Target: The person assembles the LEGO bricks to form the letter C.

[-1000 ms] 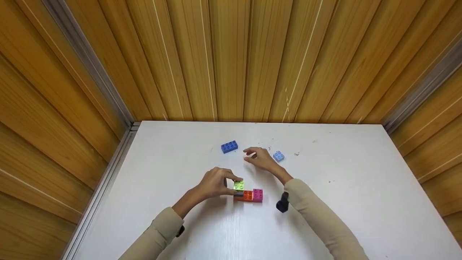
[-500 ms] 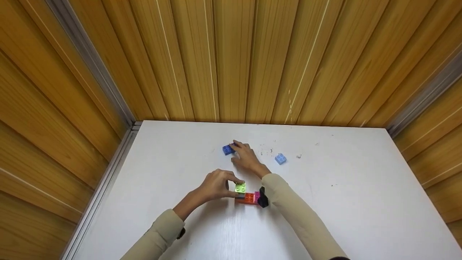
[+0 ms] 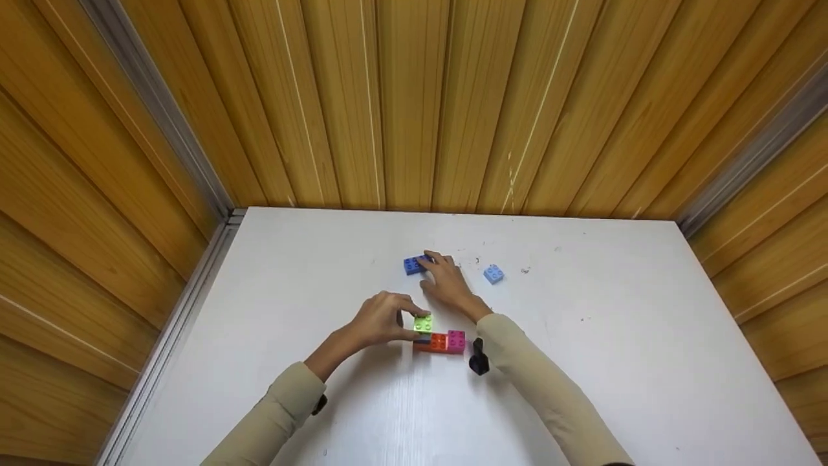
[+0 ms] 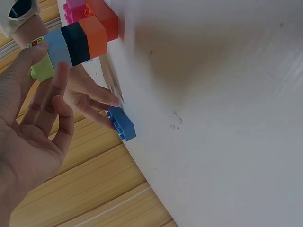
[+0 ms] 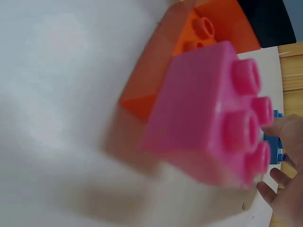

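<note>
My left hand (image 3: 381, 320) pinches the lime green brick (image 3: 424, 323) between thumb and fingers. That brick tops a tower whose light blue (image 4: 57, 46), dark (image 4: 75, 42) and orange (image 4: 94, 35) bricks show in the left wrist view. A long orange-red brick (image 3: 438, 342) lies under the tower, with a pink brick (image 3: 457, 339) on its right end. Farther back, my right hand (image 3: 449, 281) touches the right end of a blue brick (image 3: 411, 266) with its fingers. Its thumb seems apart from the brick; the fingers partly cover the brick.
A small light blue brick (image 3: 493, 274) lies to the right of my right hand. Wood-patterned walls (image 3: 407, 110) stand behind and beside the white table (image 3: 310, 259). Dark wrist gear (image 3: 479, 359) hangs below the right sleeve, close to the pink brick.
My right hand has moved left and reached the blue brick, which has since shifted slightly right and toward me. My left hand keeps its pinch on the lime green brick. The head view shifts slightly.
</note>
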